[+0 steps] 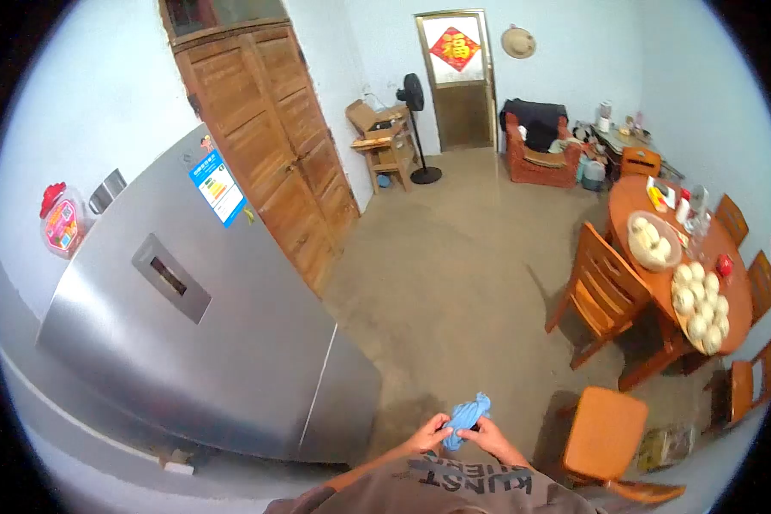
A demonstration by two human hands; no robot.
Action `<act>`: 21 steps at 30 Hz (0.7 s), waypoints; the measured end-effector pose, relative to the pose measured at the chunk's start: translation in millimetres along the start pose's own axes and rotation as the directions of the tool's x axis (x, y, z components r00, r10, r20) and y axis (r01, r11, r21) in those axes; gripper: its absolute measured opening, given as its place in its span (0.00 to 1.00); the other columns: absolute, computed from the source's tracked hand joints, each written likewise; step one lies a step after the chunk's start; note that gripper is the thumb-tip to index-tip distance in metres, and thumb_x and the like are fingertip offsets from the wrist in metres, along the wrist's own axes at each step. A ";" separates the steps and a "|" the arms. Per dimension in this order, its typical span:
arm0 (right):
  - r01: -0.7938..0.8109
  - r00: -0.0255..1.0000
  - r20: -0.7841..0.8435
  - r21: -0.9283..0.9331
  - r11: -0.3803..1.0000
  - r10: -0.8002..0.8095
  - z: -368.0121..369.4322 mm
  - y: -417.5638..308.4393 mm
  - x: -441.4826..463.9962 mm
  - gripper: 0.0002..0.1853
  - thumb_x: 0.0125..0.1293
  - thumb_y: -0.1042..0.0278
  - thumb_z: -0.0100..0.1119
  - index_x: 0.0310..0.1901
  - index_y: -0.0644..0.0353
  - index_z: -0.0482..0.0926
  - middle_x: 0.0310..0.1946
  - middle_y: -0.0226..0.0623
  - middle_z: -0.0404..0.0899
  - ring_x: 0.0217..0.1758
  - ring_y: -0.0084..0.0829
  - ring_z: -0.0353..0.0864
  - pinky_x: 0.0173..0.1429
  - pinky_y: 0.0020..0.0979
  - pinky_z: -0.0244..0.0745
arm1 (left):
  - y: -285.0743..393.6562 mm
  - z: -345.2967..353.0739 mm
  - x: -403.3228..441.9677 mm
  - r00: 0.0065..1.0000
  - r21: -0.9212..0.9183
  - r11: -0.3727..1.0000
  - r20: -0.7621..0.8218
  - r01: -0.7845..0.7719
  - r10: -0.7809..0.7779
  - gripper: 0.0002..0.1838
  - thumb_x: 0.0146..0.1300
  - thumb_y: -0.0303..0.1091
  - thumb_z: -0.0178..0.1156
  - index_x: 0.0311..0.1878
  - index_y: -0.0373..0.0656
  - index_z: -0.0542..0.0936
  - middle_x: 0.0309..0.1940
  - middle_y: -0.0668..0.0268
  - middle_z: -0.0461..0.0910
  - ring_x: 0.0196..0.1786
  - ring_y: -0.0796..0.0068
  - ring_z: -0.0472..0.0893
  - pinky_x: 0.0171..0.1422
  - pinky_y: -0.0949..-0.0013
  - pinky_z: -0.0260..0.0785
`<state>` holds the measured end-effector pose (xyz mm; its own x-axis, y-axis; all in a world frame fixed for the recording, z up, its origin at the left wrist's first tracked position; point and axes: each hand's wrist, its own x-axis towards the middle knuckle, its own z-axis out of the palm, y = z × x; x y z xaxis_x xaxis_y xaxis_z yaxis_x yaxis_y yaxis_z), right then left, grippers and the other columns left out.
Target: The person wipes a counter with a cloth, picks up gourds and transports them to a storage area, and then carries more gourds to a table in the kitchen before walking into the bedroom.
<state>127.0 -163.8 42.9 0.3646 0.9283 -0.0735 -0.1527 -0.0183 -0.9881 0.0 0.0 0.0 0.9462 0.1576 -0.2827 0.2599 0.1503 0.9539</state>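
Observation:
A crumpled light-blue cloth (pixel 466 417) is bunched up in front of my body, low in the view. My left hand (pixel 428 433) grips its left side with the fingers closed. On the other side, my right hand (pixel 488 435) is closed on the cloth's lower right part. Both hands are close together, and the cloth's top end sticks up above them. To my left stands a tall silver fridge (pixel 223 317), apart from my hands.
A round wooden table (pixel 621 201) at right bears a bowl (pixel 651 265) and several pale round fruits (pixel 699 300). Wooden chairs (pixel 604 287) surround it; one chair (pixel 606 428) is near my right. Farther back are a standing fan (pixel 420 128), an armchair (pixel 540 171) and a wooden door (pixel 274 163).

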 end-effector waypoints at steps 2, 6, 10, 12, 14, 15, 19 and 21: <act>-0.091 0.991 -0.093 0.105 0.990 0.100 12.0 -11.2 11.1 0.21 0.57 0.64 0.62 0.50 0.64 0.72 0.42 0.34 0.77 0.45 0.26 0.74 0.52 0.31 0.69 | 21.4 -11.1 -4.2 0.996 -0.083 0.996 0.076 -0.040 0.046 0.33 0.55 0.46 0.64 0.57 0.40 0.62 0.46 0.65 0.68 0.48 0.78 0.67 0.53 0.72 0.62; -0.127 0.976 -0.177 -0.008 0.992 0.123 -84.6 -8.5 152.5 0.21 0.58 0.64 0.61 0.50 0.67 0.71 0.44 0.35 0.76 0.48 0.26 0.73 0.54 0.31 0.67 | 81.7 -63.2 141.9 0.960 0.191 0.941 0.087 -0.280 0.268 0.35 0.52 0.49 0.66 0.57 0.40 0.64 0.48 0.63 0.69 0.50 0.73 0.69 0.55 0.68 0.63; -0.161 0.955 -0.224 0.164 0.973 0.195 -121.8 -52.2 223.5 0.19 0.59 0.67 0.60 0.50 0.65 0.71 0.43 0.33 0.76 0.46 0.26 0.73 0.53 0.30 0.67 | 101.6 -103.5 235.9 0.830 0.489 0.730 -0.020 -0.478 0.557 0.27 0.49 0.44 0.68 0.50 0.41 0.73 0.44 0.57 0.68 0.49 0.60 0.70 0.55 0.64 0.64; -0.113 0.927 -0.337 0.168 0.979 0.164 -132.0 -59.7 259.0 0.16 0.59 0.68 0.60 0.47 0.63 0.72 0.40 0.31 0.76 0.43 0.22 0.72 0.50 0.27 0.67 | 131.8 -132.0 265.3 0.863 0.535 0.726 0.014 -0.433 0.505 0.21 0.53 0.37 0.61 0.51 0.41 0.74 0.44 0.58 0.70 0.47 0.64 0.72 0.51 0.65 0.66; -0.078 0.923 -0.355 0.207 0.975 0.149 -142.5 -70.8 302.1 0.15 0.58 0.69 0.61 0.46 0.63 0.72 0.40 0.31 0.76 0.43 0.22 0.73 0.50 0.27 0.67 | 178.7 -164.3 285.2 0.941 0.472 0.827 0.017 -0.306 0.338 0.19 0.54 0.34 0.56 0.51 0.41 0.73 0.41 0.58 0.73 0.45 0.65 0.74 0.49 0.66 0.67; -0.048 0.916 -0.377 0.238 0.970 0.137 -145.5 -71.1 322.5 0.15 0.58 0.70 0.61 0.46 0.63 0.72 0.41 0.31 0.76 0.43 0.22 0.73 0.50 0.27 0.67 | 185.8 -176.6 296.9 0.960 0.360 0.898 -0.024 -0.252 0.280 0.19 0.53 0.32 0.54 0.50 0.42 0.74 0.39 0.58 0.75 0.44 0.64 0.75 0.48 0.66 0.67; -0.080 0.941 -0.300 0.249 0.965 0.155 -184.1 -106.4 406.2 0.23 0.54 0.71 0.64 0.50 0.63 0.68 0.43 0.34 0.75 0.43 0.26 0.73 0.51 0.30 0.68 | 204.6 -231.5 369.4 0.984 0.227 0.958 0.072 -0.176 0.164 0.16 0.56 0.29 0.52 0.49 0.39 0.72 0.38 0.68 0.73 0.40 0.78 0.70 0.45 0.73 0.64; -0.163 0.946 -0.271 0.085 0.983 0.180 -229.4 -86.6 450.6 0.27 0.51 0.72 0.66 0.53 0.64 0.65 0.45 0.37 0.73 0.45 0.28 0.73 0.50 0.31 0.70 | 181.5 -245.8 424.1 0.984 0.099 0.979 0.029 -0.177 0.175 0.15 0.56 0.27 0.51 0.48 0.38 0.72 0.38 0.70 0.73 0.42 0.79 0.70 0.47 0.73 0.64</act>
<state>515.2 170.9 64.4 0.5664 0.7737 -0.2840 -0.2876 -0.1374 -0.9479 401.1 334.0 28.4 0.9822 0.1535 -0.1081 0.1059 0.0224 0.9941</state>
